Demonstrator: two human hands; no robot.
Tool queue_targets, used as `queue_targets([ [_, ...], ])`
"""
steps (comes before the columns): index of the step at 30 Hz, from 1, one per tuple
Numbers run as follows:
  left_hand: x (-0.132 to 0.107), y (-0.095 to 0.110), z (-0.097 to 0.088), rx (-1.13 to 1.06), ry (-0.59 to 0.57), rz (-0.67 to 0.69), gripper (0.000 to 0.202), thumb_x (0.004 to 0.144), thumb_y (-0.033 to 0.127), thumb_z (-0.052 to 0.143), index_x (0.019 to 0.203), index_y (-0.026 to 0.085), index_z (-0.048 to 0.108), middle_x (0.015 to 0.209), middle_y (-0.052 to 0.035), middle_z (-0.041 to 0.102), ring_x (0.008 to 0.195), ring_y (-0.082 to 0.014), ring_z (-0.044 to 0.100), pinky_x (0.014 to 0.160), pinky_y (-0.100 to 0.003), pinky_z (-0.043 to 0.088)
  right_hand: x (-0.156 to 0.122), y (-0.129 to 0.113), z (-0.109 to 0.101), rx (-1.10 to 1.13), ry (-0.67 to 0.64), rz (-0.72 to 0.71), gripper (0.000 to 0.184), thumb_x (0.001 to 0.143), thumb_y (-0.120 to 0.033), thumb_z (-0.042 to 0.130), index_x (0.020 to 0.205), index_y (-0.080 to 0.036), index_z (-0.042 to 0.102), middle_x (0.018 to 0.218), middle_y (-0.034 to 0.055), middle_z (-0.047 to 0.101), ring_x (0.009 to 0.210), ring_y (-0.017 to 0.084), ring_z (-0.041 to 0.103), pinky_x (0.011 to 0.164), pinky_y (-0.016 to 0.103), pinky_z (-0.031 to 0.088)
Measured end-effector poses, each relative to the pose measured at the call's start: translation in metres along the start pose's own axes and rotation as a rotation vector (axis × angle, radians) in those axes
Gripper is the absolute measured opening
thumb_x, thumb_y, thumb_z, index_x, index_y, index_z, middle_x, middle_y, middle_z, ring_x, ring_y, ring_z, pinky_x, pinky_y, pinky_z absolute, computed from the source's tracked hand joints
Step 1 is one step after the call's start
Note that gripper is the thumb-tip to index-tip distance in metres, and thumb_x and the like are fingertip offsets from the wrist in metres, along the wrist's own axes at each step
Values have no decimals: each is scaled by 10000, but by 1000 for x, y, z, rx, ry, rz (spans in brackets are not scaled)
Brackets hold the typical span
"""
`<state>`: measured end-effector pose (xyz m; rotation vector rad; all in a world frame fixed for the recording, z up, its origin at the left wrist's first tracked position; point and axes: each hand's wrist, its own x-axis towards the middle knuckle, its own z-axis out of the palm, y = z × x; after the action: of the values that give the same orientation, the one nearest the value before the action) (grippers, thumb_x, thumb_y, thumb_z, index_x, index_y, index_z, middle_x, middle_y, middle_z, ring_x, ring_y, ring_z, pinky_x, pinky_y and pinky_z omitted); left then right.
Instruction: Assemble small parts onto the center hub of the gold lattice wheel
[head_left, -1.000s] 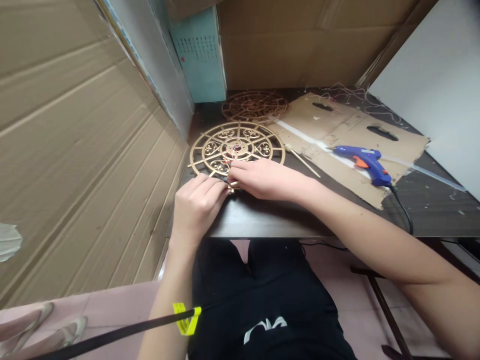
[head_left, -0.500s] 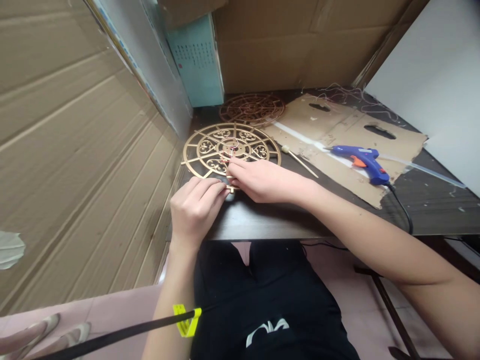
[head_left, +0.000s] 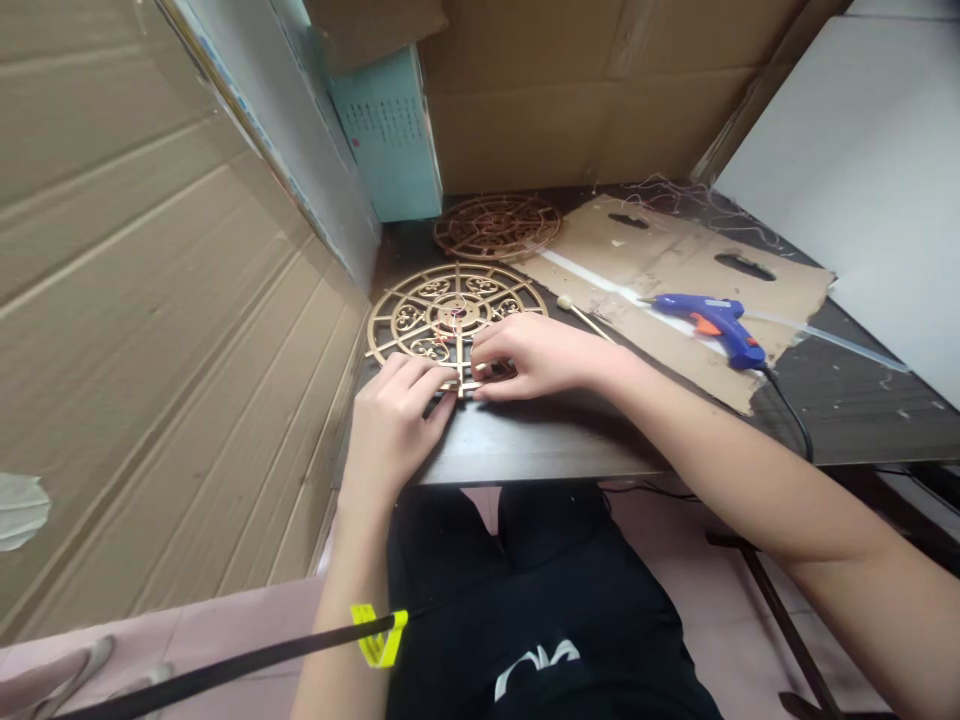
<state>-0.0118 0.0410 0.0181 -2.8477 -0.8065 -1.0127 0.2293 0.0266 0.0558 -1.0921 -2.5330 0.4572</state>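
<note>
A gold round openwork disc with spokes and scrolled ornaments lies on the dark table, its near rim toward me. Thin red and white wires run over its hub. My left hand pinches the near rim just left of a spoke, thumb below and fingers on top. On the other side of that spoke, my right hand has its fingers curled over the disc, with the thumb at the rim. The right hand covers part of the disc's right side.
Behind lies a reddish-brown openwork disc. To the right, a blue glue gun with an orange trigger rests on a cardboard sheet. A round-headed stick lies beside my right wrist. Loose wires and a light blue box are farther back.
My right hand has shifted slightly right and its thumb has spread from the fingers, baring the spoke at the near rim. My left hand still holds the rim. The view has shifted a little.
</note>
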Motion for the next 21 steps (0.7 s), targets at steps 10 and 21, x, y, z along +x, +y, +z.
queue_targets([
  [10,7,-2,2,-113,-258,-76,151,920,59,575,979,198,577,968,-64,642,958,-265,571,851,-419,455,2,-1,9,-29,-37,23,131,939,-217,660,830,-146,677,841,48,687,747,139,540,695,278,321],
  [21,7,-3,5,-98,-303,-84,198,876,36,527,937,218,475,950,-63,593,938,-272,549,825,-422,402,5,-3,14,-9,-2,15,152,917,-186,673,778,-153,622,779,26,629,704,134,498,674,273,297],
])
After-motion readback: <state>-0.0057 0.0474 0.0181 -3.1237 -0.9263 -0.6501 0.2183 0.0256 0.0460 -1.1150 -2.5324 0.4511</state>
